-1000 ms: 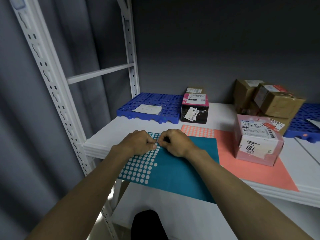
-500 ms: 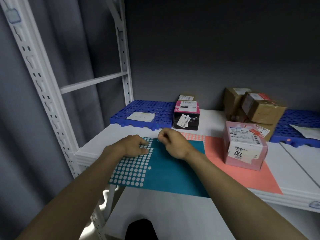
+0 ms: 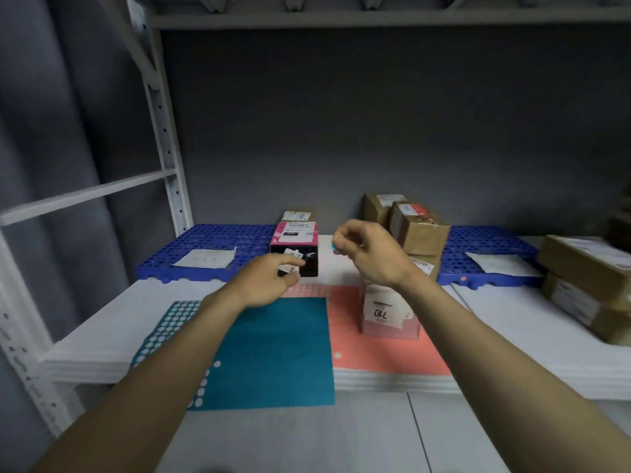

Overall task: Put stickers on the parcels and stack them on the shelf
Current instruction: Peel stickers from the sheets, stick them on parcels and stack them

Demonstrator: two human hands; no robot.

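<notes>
The right hand (image 3: 370,256) is raised above the shelf (image 3: 102,332) with thumb and forefinger pinched on a small teal sticker (image 3: 334,246), held at the fingertips, probably so the glued face stays free until it is pressed down. The left hand (image 3: 269,285) reaches toward the black and pink parcel (image 3: 296,247) standing between the two blue pallets, its fingers loosely extended and holding nothing; whether they touch the parcel yet is hard to tell through the blur. It looks placed to steady or pull the parcel in for the sticker. The teal sticker sheet (image 3: 273,353) lies at the shelf's front edge, within easy reach, beside a pink sheet (image 3: 382,356) on which a pink parcel (image 3: 386,312) stands.
</notes>
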